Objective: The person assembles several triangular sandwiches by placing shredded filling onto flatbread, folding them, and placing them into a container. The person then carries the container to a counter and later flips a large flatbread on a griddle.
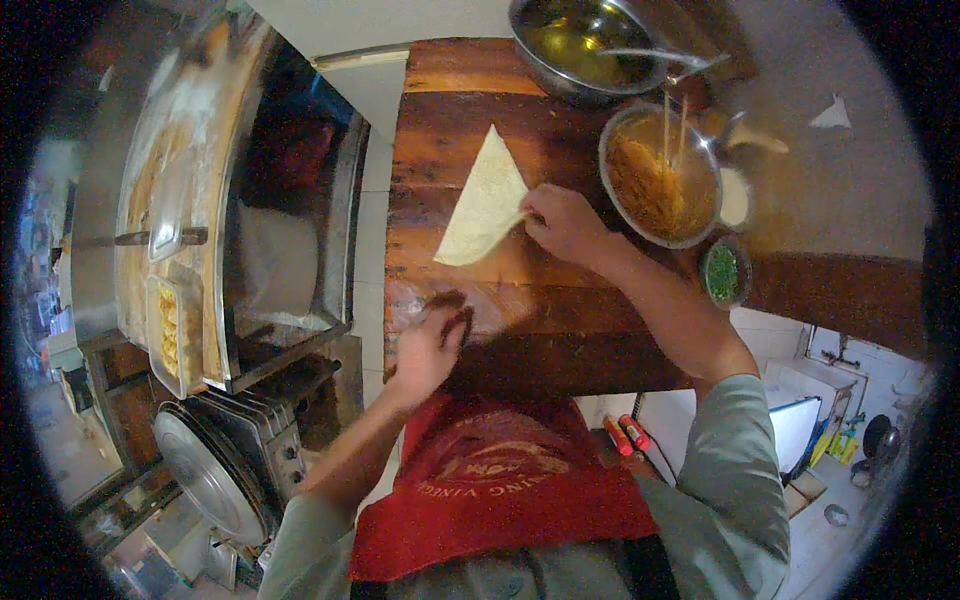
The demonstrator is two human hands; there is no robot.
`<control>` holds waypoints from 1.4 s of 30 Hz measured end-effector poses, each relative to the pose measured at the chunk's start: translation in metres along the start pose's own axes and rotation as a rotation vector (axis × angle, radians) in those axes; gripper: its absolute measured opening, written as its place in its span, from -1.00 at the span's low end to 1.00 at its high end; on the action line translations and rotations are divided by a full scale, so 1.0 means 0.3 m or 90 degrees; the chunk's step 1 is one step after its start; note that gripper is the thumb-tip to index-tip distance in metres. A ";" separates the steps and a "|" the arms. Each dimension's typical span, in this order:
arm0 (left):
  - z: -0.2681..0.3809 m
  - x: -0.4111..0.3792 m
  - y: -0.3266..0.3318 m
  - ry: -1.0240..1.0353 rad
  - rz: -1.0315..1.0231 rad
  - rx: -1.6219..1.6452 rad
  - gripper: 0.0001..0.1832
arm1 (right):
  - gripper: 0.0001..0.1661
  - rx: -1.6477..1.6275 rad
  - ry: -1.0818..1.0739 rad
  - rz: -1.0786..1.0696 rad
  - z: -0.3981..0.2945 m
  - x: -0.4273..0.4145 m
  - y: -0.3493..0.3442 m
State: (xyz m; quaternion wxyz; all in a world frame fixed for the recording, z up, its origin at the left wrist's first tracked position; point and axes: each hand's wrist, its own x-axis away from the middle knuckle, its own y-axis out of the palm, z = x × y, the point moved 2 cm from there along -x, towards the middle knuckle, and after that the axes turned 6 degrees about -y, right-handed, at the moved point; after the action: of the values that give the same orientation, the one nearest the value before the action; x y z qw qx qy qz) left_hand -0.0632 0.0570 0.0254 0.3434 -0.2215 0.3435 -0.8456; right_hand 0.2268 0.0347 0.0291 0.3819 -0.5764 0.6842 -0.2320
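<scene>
A thin, pale sheet of dough lies on the dark wooden work table. Its outline is roughly triangular, with one point towards the far side. My right hand pinches the right corner of the sheet between thumb and fingers. Nearer to me, my left hand is over the table's front left part, below the dough. Its fingers are curled but apart, and I see nothing in them. A shiny, wet-looking patch marks the wood between the left hand and the dough.
Right of the dough stands a metal bowl of orange-brown paste with chopsticks in it. Beyond is a metal bowl of yellowish oil with a ladle. Chopped greens fill a small bowl. At left, a floured board carries plastic containers.
</scene>
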 end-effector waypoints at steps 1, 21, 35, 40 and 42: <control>0.046 -0.052 0.044 0.033 0.003 -0.042 -0.76 | -0.82 0.006 -0.004 -0.019 -0.004 -0.010 -0.011; 0.153 -0.243 0.245 -0.052 -0.069 -0.118 -0.78 | -0.76 0.257 0.262 -0.138 0.109 0.306 0.039; 0.211 -0.284 0.138 0.173 -0.036 -0.224 -0.53 | -0.82 -0.039 0.074 0.175 -0.065 0.166 -0.068; 0.175 -0.282 0.177 0.252 0.001 -0.306 -0.60 | -0.60 0.199 0.311 0.415 0.190 0.234 -0.394; 0.055 -0.279 0.265 0.246 0.016 -0.222 -0.60 | -0.50 0.143 0.471 0.285 0.254 0.191 -0.501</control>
State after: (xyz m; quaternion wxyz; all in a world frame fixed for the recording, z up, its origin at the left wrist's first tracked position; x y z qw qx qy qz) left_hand 0.0369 0.0693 -0.0336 0.2383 -0.1074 0.5459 -0.7961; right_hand 0.3765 -0.0456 0.0827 0.2126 -0.2472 0.8533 -0.4070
